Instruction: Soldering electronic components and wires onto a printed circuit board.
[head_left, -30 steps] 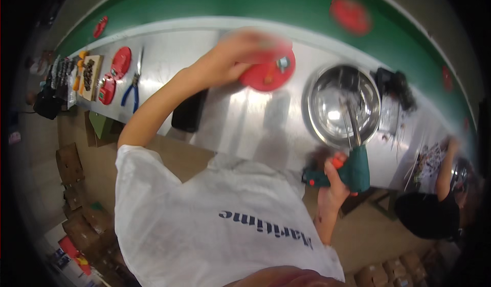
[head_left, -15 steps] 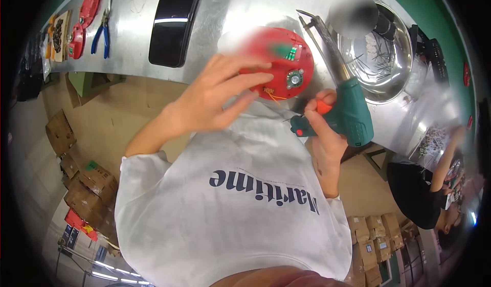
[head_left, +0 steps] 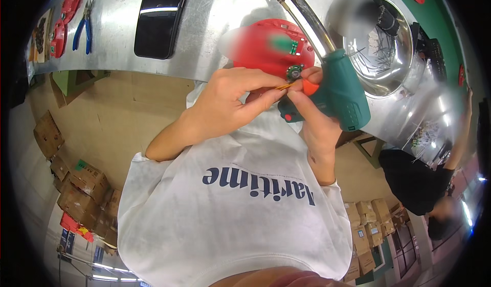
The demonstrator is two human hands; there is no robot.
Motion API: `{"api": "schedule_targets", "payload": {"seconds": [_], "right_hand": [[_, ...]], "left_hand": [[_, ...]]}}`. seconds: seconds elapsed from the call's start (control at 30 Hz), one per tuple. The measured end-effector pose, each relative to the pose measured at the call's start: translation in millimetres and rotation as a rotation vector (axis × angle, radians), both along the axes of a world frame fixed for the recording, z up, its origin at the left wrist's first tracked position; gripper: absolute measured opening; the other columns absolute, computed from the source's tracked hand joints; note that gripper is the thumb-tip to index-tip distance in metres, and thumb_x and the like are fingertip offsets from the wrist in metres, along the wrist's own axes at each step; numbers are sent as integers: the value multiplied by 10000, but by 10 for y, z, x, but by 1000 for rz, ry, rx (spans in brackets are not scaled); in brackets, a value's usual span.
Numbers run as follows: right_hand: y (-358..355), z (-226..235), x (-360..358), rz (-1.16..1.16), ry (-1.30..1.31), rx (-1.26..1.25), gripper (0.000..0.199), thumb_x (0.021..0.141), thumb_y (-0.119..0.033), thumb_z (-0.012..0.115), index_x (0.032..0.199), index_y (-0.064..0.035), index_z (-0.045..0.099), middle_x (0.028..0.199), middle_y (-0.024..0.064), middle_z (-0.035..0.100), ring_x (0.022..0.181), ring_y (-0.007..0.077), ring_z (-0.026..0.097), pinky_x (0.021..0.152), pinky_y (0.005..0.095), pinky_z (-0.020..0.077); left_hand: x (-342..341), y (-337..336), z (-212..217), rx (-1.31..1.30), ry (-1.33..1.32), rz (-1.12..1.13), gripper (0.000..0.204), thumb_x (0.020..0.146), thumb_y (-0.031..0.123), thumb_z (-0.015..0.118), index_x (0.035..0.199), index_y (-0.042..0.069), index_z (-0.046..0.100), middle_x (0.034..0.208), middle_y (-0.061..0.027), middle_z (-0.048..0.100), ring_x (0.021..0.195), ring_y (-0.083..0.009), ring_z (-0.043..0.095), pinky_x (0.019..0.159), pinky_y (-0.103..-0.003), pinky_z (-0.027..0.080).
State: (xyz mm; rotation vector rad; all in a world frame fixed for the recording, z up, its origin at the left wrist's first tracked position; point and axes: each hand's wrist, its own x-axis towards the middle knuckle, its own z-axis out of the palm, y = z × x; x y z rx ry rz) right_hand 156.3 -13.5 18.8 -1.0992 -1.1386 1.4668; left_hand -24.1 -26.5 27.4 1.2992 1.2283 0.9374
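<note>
My left hand (head_left: 232, 100) has drawn the red disc (head_left: 268, 46) from the bench to my chest, pinching a thin orange wire, seemingly, at its 5 o'clock. My right hand (head_left: 314, 115) grips the green soldering gun (head_left: 340, 90): joining begins.

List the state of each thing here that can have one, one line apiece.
Red round plastic housing: on the bench edge, circuit side up.
Green pistol-shaped soldering gun: gripped in the right hand, tip pointing away.
Left hand: fingers pinching a thin wire.
Black flat rectangular slab: lying flat.
Blue-handled pliers: lying unused.
Steel bowl: upright, holding wire bits.
</note>
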Motion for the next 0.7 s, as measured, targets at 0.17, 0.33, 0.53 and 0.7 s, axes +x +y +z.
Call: {"api": "schedule_targets", "payload": {"seconds": [0.17, 0.33, 0.53, 0.7], "right_hand": [[25, 39, -25, -6, 31, -85, 318, 759, 85, 662, 1047, 15, 547, 811, 93, 646, 777, 145, 600, 719, 265, 486], [9, 95, -39, 22, 64, -166, 373, 715, 135, 644, 1045, 7, 528, 1030, 131, 557, 859, 184, 595, 794, 311, 479], [20, 68, -20, 7, 156, -217, 347, 727, 125, 637, 1027, -6, 524, 1025, 125, 551, 851, 187, 593, 771, 303, 476], [13, 51, -18, -60, 252, -342, 298, 760, 101, 611, 1023, -15, 533, 1036, 121, 547, 846, 185, 587, 706, 284, 459]], "left_hand": [[-77, 46, -27, 236, 157, -164, 145, 763, -14, 674, 905, 10, 685, 783, -85, 682, 664, -185, 627, 608, -280, 454], [-22, -4, 48, 167, 70, -126, 147, 762, 6, 681, 908, 10, 676, 763, -94, 671, 584, -195, 609, 537, -275, 466], [56, -41, 0, 157, 130, -33, 146, 757, -23, 679, 901, -1, 680, 756, -103, 674, 564, -183, 608, 520, -255, 460], [59, -12, -6, 289, 235, -46, 125, 756, -28, 677, 878, -1, 683, 744, -98, 673, 573, -184, 610, 526, -258, 463]]}}
